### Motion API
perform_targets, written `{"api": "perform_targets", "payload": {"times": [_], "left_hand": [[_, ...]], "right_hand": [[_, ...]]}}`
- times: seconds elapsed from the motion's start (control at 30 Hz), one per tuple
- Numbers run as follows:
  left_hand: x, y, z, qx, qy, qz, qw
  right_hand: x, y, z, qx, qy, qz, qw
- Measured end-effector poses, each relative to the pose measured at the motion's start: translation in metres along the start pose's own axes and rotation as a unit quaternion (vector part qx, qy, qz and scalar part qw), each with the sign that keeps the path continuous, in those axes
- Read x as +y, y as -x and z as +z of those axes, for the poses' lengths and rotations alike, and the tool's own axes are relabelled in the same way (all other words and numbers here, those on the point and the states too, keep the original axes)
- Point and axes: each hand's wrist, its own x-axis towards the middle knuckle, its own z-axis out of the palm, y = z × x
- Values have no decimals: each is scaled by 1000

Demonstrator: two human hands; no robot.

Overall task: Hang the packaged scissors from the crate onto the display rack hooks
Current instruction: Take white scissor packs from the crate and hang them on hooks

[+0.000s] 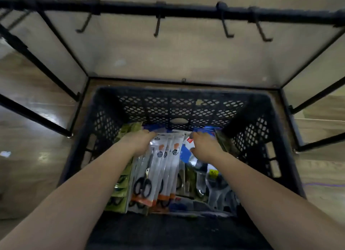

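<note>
Left hand (141,140) grips tops of scissors packs (164,165), crate (186,107) centre; right hand (205,146) pinches blue pack (184,154) at 3 o'clock, likely separating one for bare hooks (157,28) at 12 o'clock.

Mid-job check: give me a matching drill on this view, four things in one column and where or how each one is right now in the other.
1 left hand
2 right hand
3 green packs
4 rack hooks

A bare, nothing hanging
B pinching the blue-and-white pack
C against the crate's left wall
D curled over the tops of the white-and-orange packs

Pairs: 1-D, 2-B, 3-C, 4-A
</note>
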Motion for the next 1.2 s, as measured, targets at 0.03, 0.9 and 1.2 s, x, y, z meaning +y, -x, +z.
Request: {"api": "perform_targets", "payload": {"times": [0.03, 0.9, 1.2], "left_hand": [[-2, -12, 12, -5, 12, 1, 1000], [40, 101, -165, 53, 62, 53, 995], [39, 286, -411, 211, -23, 41, 976]], "right_hand": [[1, -13, 13, -4, 9, -7, 1000], [-15, 78, -171, 98, -165, 10, 981], [-94, 221, -412, 148, -193, -5, 970]]}}
